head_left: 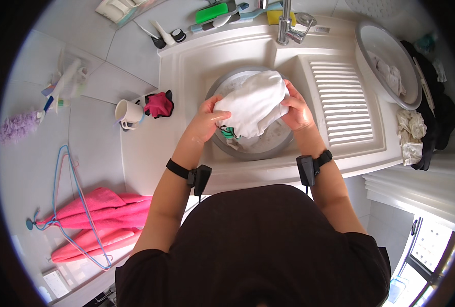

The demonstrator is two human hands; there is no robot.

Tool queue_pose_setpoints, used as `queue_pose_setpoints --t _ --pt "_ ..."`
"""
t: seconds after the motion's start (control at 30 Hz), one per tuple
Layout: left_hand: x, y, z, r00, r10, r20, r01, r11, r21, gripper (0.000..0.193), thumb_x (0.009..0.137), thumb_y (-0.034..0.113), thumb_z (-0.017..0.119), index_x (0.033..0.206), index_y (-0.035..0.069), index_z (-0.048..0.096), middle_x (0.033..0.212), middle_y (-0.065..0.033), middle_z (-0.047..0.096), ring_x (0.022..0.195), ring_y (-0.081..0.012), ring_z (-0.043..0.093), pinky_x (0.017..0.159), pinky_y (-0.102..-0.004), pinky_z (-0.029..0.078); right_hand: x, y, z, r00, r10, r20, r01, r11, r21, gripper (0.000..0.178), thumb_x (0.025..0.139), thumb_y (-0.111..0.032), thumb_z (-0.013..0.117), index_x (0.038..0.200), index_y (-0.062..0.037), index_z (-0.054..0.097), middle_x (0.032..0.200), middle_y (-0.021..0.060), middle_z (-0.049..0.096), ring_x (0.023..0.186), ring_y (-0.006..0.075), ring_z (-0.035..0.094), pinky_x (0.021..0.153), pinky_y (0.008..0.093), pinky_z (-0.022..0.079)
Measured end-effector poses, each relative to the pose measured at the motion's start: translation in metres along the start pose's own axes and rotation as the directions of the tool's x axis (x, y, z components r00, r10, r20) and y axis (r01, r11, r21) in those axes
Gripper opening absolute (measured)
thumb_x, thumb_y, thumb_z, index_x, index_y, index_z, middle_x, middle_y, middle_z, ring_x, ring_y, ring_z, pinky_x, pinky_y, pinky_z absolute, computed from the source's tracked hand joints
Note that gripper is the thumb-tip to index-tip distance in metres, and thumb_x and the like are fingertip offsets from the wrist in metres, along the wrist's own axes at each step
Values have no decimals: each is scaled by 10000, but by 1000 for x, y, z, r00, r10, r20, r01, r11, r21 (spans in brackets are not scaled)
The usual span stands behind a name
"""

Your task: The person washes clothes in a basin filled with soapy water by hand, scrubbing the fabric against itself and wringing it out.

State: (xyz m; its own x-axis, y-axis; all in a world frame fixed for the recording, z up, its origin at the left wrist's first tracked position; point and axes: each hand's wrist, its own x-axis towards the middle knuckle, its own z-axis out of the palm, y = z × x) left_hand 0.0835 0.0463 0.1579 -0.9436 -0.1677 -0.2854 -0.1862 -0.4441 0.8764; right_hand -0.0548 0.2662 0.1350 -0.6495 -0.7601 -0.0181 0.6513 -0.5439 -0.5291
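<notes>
Between both hands I hold a white cloth garment with a green and black print at its lower left edge. My left hand grips its left side, thumb on top. The right side is pinched by my right hand. Under the cloth stands a round grey basin with cloudy, sudsy water, set in the sink. Most of the basin's inside is hidden by the cloth. The fingers beneath the fabric are partly out of sight.
Right of the basin is a ribbed washboard. A second grey basin holds white cloth. Beside it lie cream fabric and black fabric. The faucet rises behind. At left are a white mug and red-black cloth.
</notes>
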Motion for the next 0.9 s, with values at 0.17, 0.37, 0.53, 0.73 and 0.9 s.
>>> queue_pose_setpoints --t 0.17,0.37,0.53,0.73,0.9 --pt "-3 21 -5 976 156 -151 -134 980 145 331 723 -28 622 1040 18 539 957 -19 578 920 -102 537 837 -246 409 2 -28 7 985 95 -145 -147 897 -416 439 742 -98 686 1144 9 547 997 89 604 849 167 587 746 247 472" --pt "3 41 -9 950 311 21 -308 926 220 237 686 -78 562 777 99 434 794 49 417 773 -63 421 698 -215 349 11 -38 -16 998 23 -63 -67 344 -937 273 710 -193 732 843 29 642 927 93 613 840 156 558 715 270 433" --pt "7 23 26 881 414 228 -470 714 519 238 651 -118 527 760 68 426 776 19 392 725 -92 396 648 -237 343 23 -1 2 986 160 -40 -129 593 -795 450 721 -345 748 954 18 622 917 112 623 893 155 549 769 293 431" --pt "2 10 48 894 335 299 -448 626 639 190 670 -124 507 758 28 437 824 -16 366 685 -94 372 595 -207 325 21 12 -4 886 463 35 -211 470 -857 642 721 -317 759 1226 -38 477 924 44 624 925 153 551 796 273 414" --pt "-2 10 43 905 264 335 -414 730 544 208 656 -122 496 800 28 503 884 -21 488 669 -81 401 592 -200 334 14 14 -5 962 262 81 -187 842 -507 585 784 -384 682 1225 -35 523 1203 107 532 1161 204 447 951 334 347"
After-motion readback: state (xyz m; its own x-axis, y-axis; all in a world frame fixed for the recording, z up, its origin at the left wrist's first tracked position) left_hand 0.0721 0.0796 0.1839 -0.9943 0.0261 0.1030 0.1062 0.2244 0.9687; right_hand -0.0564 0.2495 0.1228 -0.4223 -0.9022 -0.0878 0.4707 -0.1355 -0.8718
